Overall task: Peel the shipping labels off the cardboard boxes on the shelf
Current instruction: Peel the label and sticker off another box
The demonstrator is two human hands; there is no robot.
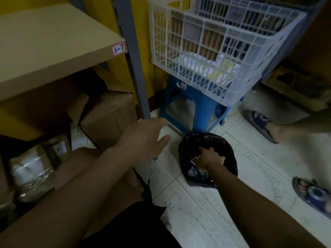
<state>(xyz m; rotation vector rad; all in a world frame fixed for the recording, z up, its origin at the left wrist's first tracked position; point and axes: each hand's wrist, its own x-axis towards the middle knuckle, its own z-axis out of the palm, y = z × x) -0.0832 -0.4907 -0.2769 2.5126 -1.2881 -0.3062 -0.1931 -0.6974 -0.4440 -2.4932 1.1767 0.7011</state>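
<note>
Head view puts the cardboard boxes on the bottom level of the shelf, pushed toward its right front corner behind the grey upright. Lower left, near the shelf's front edge, a tape-wrapped box carries a pale patch that may be a shipping label, though the light is too dim to be sure.

Neither hand is on a box. The left hand hovers just beside the foot of the upright, fingers nearly straight and thumb spread, holding nothing. The right hand reaches into the mouth of a black plastic bag on the tiled floor. Its fingertips are sunk among the folds, so I cannot tell whether they pinch a peeled scrap or nothing at all. This looks like the discard step.

The likely trouble is adhesive. A sticky label could cling to the fingers and lift the light bag with the hand, or the limp mouth could fold shut and spill scraps. Another person's sandalled foot stands near the bag and could knock it. Beyond the bag, a blue stool carries a white basket.
</note>
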